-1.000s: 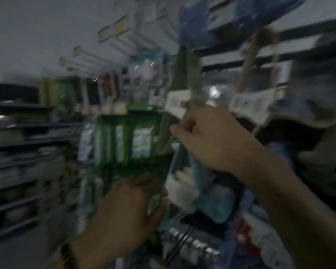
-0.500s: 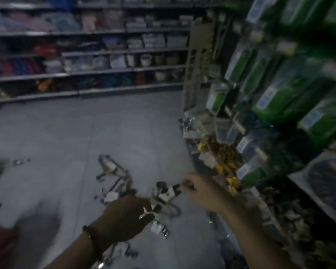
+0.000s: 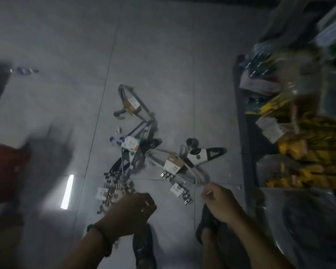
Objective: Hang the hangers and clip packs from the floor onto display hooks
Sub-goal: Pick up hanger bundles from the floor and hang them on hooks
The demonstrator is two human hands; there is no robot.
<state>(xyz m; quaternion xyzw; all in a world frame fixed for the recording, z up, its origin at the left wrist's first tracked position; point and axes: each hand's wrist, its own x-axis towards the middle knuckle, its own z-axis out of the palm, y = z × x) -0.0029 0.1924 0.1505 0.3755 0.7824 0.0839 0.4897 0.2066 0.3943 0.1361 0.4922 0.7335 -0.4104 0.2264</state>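
Note:
Several hanger bundles lie tangled on the grey floor (image 3: 163, 55): a brown-labelled bundle (image 3: 130, 103) farthest away, a blue bundle with a white label (image 3: 130, 145), a black hanger with a white label (image 3: 201, 155), and pale hangers with a tan label (image 3: 173, 164). Clip packs (image 3: 113, 186) lie near my left hand (image 3: 132, 212), which hovers just above them, fingers loosely curled and holding nothing. Another clip pack (image 3: 179, 190) lies between my hands. My right hand (image 3: 219, 202) has curled fingers at the near end of the pale hangers; whether it grips them is unclear.
A low display rack (image 3: 242, 117) with yellow and mixed packs (image 3: 308, 152) runs along the right. My shoes (image 3: 144, 247) stand just below the hands. A red object (image 3: 2, 167) sits at the left, and a small item (image 3: 23, 70) lies far left on the floor.
The view has swung from the hooks down to the floor pile. Both hands left the hanging packs and dropped toward the hangers and clip packs.

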